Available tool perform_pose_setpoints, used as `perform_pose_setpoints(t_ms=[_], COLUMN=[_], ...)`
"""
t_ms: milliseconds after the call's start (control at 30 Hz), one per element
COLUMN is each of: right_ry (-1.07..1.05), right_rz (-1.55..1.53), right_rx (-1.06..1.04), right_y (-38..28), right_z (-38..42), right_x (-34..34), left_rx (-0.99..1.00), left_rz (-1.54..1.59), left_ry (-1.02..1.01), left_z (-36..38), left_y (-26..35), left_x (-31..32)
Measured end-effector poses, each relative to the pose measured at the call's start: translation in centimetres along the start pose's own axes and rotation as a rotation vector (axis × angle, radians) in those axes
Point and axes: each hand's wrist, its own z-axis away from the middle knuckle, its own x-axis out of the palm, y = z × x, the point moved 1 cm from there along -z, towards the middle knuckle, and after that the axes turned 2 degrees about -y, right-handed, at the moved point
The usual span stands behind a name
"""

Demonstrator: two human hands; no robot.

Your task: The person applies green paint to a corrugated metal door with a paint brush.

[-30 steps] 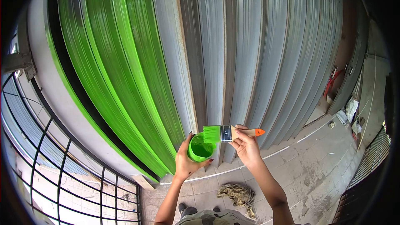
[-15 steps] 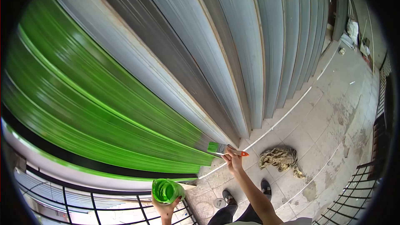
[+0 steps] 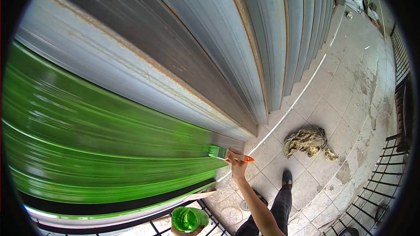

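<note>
The right hand's (image 3: 236,164) fingers were pinched round the brush (image 3: 222,152), where handle met band, with the bristles out at nine o'clock from the fingertips and the handle's end out at three. The bristles lay against the panel (image 3: 113,146), near its lower end. The left hand (image 3: 176,230), mostly hidden by the cup (image 3: 190,220), was curled round it; the cup sat at seven o'clock from the brush, well apart from it.

A second earlier the brush had been up beside the cup's mouth, both hands close together; by now the two were parted and the bristles had come onto the panel.

The brush was flat and wide, its bristles bright green, its handle pale wood with an orange end. The cup was green, wet paint coating its inside. The panel shone green, streaked, with a grey patch (image 3: 229,141) just past the bristles at two o'clock. Farther out, at three o'clock from the right hand, a crumpled, stained rag (image 3: 306,142) lay on the tiles (image 3: 328,113)
</note>
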Motion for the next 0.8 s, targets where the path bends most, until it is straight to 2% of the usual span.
perform_pose_setpoints(t_ms=[100, 133, 233, 333, 433, 500, 633, 800], right_ry=[0.085, 0.051, -0.026, -0.124, -0.037, 0.005, 0.061, -0.091], right_rz=[0.059, 0.073, 0.096, -0.017, -0.084, -0.079, 0.079, 0.073], right_rx=[-0.004, -0.016, -0.052, -0.156, -0.074, 0.009, -0.044, -0.019], right_y=[2.0, 2.4, 0.4, -3.2, -3.0, -0.6, 0.9, -2.2], right_z=[-0.6, -0.6, 1.1, 3.2, 2.6, 1.3, -0.1, 2.0], right_x=[-2.4, -2.3, 1.1, 4.3, 3.9, 2.2, -1.6, 1.9], left_rx=[0.012, 0.018, 0.034, 0.049, 0.068, 0.078, 0.099, 0.118], left_rz=[-0.002, -0.001, -0.005, -0.006, -0.010, -0.011, -0.017, -0.021], left_ry=[-0.040, -0.048, -0.081, -0.103, -0.125, -0.137, -0.150, -0.177], left_z=[-0.5, -0.6, -0.9, -0.8, -0.7, -0.7, -0.1, -0.2], left_y=[-0.6, -0.8, -1.1, -1.3, -1.4, -1.5, -1.8, -2.0], left_x=[0.5, 0.6, 0.7, 0.6, 0.4, 0.3, 0.0, 0.0])
